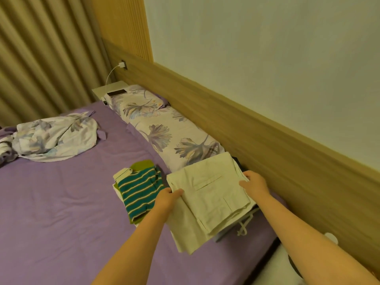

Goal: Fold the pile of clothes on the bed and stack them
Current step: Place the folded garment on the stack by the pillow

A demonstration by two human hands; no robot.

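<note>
**Cream trousers held over the bed's edge, much beneath them hidden**

A dark garment [239, 161] lay under the folded cream cotton trousers [209, 194], only slivers of it showing at the far and near edges, so its kind could not be told. A white drawstring cord [243, 225] hung out below the trousers; what it belonged to was covered. A pale round object [331, 237] by the right forearm was cut off by the arm.

The trousers were folded into a rough rectangle, a welt pocket slit and seam lines facing up, with a looser layer of the same cloth trailing toward the camera. They sat at the right side of the purple-sheeted bed [61, 202], just beside the wooden headboard panel [267, 140] and touching the foot of the floral purple-and-white pillow [164, 128].

The left hand [166, 198] gripped the trousers' left edge, thumb on top and fingers curled under the cloth. The right hand [255, 183] pinched the right edge, its fingertips lost behind the fabric.

Just left of the trousers lay a folded teal-and-white striped knit top [139, 192] on a green garment [141, 164], atop something white that was mostly covered.
</note>
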